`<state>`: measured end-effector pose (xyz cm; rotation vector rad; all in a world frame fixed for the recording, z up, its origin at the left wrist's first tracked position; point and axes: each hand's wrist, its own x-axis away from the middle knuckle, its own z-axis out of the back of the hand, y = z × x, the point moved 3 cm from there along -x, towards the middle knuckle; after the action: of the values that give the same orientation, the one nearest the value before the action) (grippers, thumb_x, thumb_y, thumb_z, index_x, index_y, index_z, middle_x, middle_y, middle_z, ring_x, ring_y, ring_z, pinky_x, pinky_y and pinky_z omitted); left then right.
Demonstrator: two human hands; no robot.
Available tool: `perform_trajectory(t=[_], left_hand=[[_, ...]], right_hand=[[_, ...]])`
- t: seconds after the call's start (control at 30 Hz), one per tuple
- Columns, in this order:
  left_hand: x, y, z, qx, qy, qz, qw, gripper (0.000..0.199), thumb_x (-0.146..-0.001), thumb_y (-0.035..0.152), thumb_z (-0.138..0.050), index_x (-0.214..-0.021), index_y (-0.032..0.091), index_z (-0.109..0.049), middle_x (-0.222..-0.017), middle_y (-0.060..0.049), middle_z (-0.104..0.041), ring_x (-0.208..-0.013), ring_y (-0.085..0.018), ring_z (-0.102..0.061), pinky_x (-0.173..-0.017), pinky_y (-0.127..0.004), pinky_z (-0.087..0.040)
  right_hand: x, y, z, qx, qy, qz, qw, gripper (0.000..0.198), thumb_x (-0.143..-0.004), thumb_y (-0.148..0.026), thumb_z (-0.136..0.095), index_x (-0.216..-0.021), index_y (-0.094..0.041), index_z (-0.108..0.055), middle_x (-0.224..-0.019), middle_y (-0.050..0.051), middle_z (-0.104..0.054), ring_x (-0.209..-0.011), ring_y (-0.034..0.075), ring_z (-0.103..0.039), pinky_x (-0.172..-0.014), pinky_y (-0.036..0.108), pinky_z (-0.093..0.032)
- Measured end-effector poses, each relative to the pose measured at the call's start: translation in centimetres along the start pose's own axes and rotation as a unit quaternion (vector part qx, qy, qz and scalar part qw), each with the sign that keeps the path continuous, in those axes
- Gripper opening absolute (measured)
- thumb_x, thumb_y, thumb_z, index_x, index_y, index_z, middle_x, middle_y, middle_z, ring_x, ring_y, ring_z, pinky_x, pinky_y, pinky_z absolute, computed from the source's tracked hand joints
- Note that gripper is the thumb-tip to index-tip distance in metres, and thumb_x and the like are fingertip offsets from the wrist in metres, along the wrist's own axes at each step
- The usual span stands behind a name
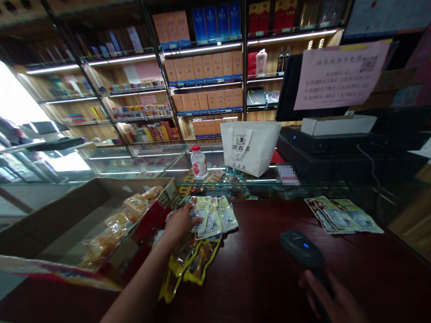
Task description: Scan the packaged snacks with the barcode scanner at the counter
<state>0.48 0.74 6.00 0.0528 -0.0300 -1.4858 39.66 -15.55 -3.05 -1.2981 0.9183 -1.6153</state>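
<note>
My left hand (pixel 179 223) is at a small pile of snack packets, its thumb and fingers closed on the left edge of a white and green snack packet (pixel 201 207). More packets of the same kind (pixel 226 216) fan out to its right. Under and in front of them lie yellow-edged clear food packets (pixel 199 265), partly hidden by my forearm. At the lower right, my right hand (pixel 325 294) is wrapped round the handle of a dark barcode scanner (pixel 301 249), which shows a blue light. Another group of white and green packets (pixel 343 216) lies flat beyond the scanner.
A cardboard box (pixel 67 215) with wrapped yellowish food stands left. Behind the dark red counter (pixel 256 269) are a white paper bag (pixel 251 148), a red-capped bottle (pixel 198 163) and a glass case. A monitor (pixel 289 89) bearing a pink notice (pixel 338 76) rises at right.
</note>
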Motion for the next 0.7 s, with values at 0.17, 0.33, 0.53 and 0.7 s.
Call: perform_trajectory(t=[0.17,0.33,0.53,0.7], left_hand=[[-0.2,0.0,-0.2,0.019,-0.001,0.024,1.000,0.074,-0.084,0.049,-0.067,-0.142,0.012,-0.041,-0.123,-0.020,-0.066,-0.112,-0.034,-0.063,-0.090,-0.037,-0.045],[-0.6,0.0,-0.1,0.037,0.012,0.009,0.999,0.073,-0.081,0.043,-0.071,-0.142,0.016,-0.042,-0.124,-0.019,-0.065,-0.115,-0.034,-0.061,-0.091,-0.038,-0.045],[-0.9,0.0,0.1,0.110,0.089,0.017,0.990,0.090,-0.068,0.031,-0.081,-0.143,0.006,-0.038,-0.133,-0.023,-0.058,-0.124,-0.035,-0.053,-0.102,-0.039,-0.040],[-0.5,-0.8,0.2,0.307,0.098,0.055,0.945,0.057,-0.071,0.028,-0.072,-0.123,0.010,-0.058,-0.113,-0.015,-0.069,-0.102,-0.029,-0.065,-0.089,-0.035,-0.048]], right_hand=[[0.0,-0.1,-0.6,0.040,-0.006,0.029,0.999,0.076,-0.076,-0.088,-0.042,-0.093,-0.017,-0.064,-0.064,0.002,-0.059,-0.061,0.018,-0.056,-0.059,0.028,-0.045],[0.6,0.2,-0.5,0.033,0.002,0.026,0.999,0.074,-0.079,-0.086,-0.042,-0.097,-0.017,-0.063,-0.068,0.003,-0.060,-0.063,0.018,-0.057,-0.061,0.028,-0.046],[1.2,-0.2,-0.8,0.023,0.013,0.034,0.999,0.077,-0.075,-0.088,-0.043,-0.093,-0.016,-0.062,-0.068,0.004,-0.060,-0.062,0.018,-0.057,-0.059,0.028,-0.046],[1.3,-0.5,-1.2,0.001,0.023,0.043,0.999,0.076,-0.072,-0.088,-0.047,-0.090,-0.016,-0.061,-0.062,0.002,-0.059,-0.056,0.017,-0.056,-0.053,0.028,-0.044]])
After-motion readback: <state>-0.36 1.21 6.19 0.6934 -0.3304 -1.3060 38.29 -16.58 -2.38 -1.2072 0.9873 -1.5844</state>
